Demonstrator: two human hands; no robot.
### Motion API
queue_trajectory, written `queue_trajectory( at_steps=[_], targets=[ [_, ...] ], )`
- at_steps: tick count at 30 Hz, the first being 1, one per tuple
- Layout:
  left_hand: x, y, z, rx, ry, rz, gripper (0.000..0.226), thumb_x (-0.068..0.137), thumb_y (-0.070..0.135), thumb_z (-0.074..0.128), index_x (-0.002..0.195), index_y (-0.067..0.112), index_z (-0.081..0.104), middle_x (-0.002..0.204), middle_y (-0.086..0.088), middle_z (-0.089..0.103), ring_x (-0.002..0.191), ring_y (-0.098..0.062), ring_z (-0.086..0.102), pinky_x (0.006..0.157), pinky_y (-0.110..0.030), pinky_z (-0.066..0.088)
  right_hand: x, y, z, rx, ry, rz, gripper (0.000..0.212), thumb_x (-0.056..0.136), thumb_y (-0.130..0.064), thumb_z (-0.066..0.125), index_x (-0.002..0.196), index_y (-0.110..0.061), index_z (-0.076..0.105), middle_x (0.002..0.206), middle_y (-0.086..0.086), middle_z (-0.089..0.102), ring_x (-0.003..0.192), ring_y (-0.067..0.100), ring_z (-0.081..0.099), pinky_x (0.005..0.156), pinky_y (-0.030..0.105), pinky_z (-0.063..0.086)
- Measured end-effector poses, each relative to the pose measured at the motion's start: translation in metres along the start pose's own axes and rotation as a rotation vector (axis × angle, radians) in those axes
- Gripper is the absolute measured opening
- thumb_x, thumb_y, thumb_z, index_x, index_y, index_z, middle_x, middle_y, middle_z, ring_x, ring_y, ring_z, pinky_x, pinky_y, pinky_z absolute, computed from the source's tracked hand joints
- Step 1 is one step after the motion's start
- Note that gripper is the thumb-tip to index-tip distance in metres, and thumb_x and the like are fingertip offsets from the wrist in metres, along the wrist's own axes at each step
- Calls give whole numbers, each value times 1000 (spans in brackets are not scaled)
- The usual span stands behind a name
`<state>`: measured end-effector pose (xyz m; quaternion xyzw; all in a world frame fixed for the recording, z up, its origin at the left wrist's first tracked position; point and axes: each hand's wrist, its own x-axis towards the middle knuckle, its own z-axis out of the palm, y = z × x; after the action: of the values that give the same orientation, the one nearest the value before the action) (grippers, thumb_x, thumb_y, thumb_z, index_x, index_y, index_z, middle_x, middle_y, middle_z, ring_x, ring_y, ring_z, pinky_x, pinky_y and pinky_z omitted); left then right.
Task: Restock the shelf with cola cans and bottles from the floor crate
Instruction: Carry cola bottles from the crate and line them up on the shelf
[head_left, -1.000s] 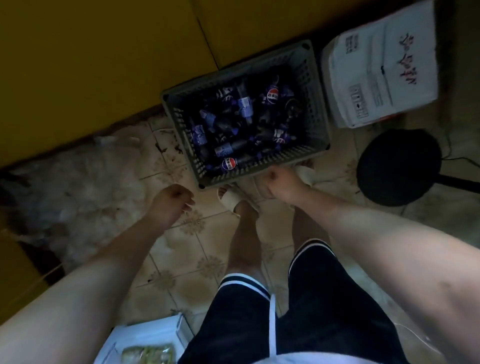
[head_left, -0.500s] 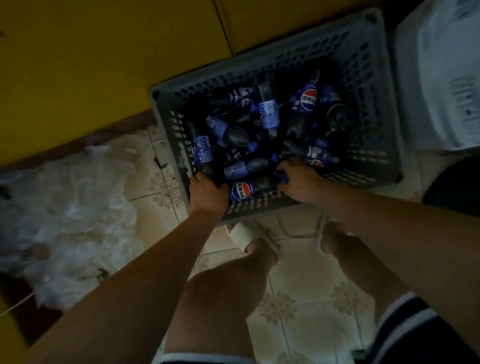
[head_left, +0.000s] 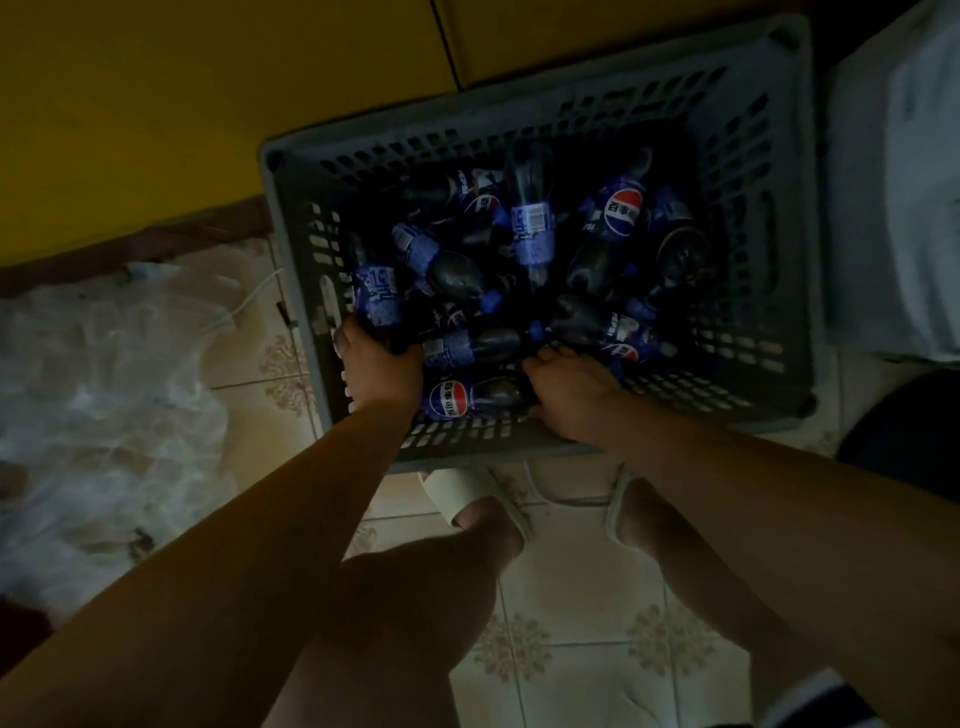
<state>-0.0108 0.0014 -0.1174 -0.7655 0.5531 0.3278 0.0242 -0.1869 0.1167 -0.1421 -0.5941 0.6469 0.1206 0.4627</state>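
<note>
Crumpled clear plastic (head_left: 104, 415) lies on the tiled floor (head_left: 571, 649) at the far left, below a yellow wall (head_left: 208, 104). Just right of it stands the grey perforated crate (head_left: 779, 260), set on the floor against the wall and filled with a loose heap of cola bottles (head_left: 530, 228), dark with blue labels, lying at all angles.

The left hand (head_left: 382, 364) reaches into the near left corner of the crate. Its fingers curl down round the lower end of a blue-labelled bottle (head_left: 376, 296) that leans against the crate's left wall.

Between the two hands a logo bottle (head_left: 452, 400) lies on its side along the near wall, its round red, white and blue mark facing up.

The right hand (head_left: 566, 384) is in the crate near the middle of the near wall, at the dark end of that logo bottle, fingers above and thumb below. Whether it has closed on the bottle I cannot tell in the dim light.

Below the crate the person's feet in pale slippers (head_left: 457, 493) stand on the tiles. A white box (head_left: 893, 208) sits just beside the crate's right wall, with a dark round object (head_left: 904, 441) below it.
</note>
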Motion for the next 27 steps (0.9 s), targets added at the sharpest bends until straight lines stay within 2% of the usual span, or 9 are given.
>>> queue_trajectory(
  at_steps=[6,11,15,17,19,21,23,25,27],
  targets=[
    [17,0,20,117,-3,-49,85,89,31,73,153,2,26,155,-24,31,143,-43,30,119,-55,28,-35,1,-30,-158,-6,-85,59,100,-36,57,149,-7,39,147,17,43,134,32,43,108,37,38],
    [29,12,46,263,56,-161,99,89,39,73,153,-8,14,157,-30,24,146,-44,25,120,-47,19,-66,23,-51,-139,-94,-44,66,100,-38,58,154,-13,31,141,13,46,124,31,52,95,38,49],
    [29,5,49,366,80,-91,91,93,26,70,152,-13,13,157,-34,23,145,-46,28,118,-46,24,-76,37,-62,22,-104,19,62,90,-37,71,144,-15,48,132,10,54,119,28,56,94,33,49],
    [29,-2,42,347,62,-60,86,92,18,70,151,-12,16,156,-34,24,144,-45,31,115,-47,32,-79,37,-66,146,-83,63,55,83,-37,79,130,-16,60,124,8,61,114,25,60,89,29,48],
    [30,-1,35,308,23,-37,83,90,13,70,150,-11,18,154,-32,27,141,-45,34,114,-45,34,-85,32,-66,244,-78,106,51,80,-36,81,125,-18,63,120,6,65,112,25,63,90,31,51],
    [28,0,29,230,-34,-58,88,86,17,74,149,-10,20,151,-32,30,138,-46,35,115,-47,32,-89,24,-63,305,-93,149,52,83,-35,79,129,-19,63,123,5,66,114,25,62,96,36,53],
    [19,2,21,57,-73,-134,84,82,24,79,145,-6,32,146,-29,40,131,-46,45,110,-49,41,-94,17,-62,404,-114,215,45,87,-38,76,126,-18,66,118,5,69,110,24,64,94,38,54],
    [1,7,5,-204,-102,-216,68,79,30,79,133,-3,52,130,-24,60,116,-40,61,98,-49,54,-101,7,-66,502,-117,287,39,90,-41,72,120,-16,69,108,5,69,100,22,65,79,31,53],
    [-23,16,-23,-557,-167,-371,50,82,26,77,123,-1,64,116,-19,70,102,-34,69,89,-47,59,-113,-8,-75,605,-70,357,36,95,-39,66,118,-12,68,99,6,67,85,21,62,58,24,43]
  ],
)
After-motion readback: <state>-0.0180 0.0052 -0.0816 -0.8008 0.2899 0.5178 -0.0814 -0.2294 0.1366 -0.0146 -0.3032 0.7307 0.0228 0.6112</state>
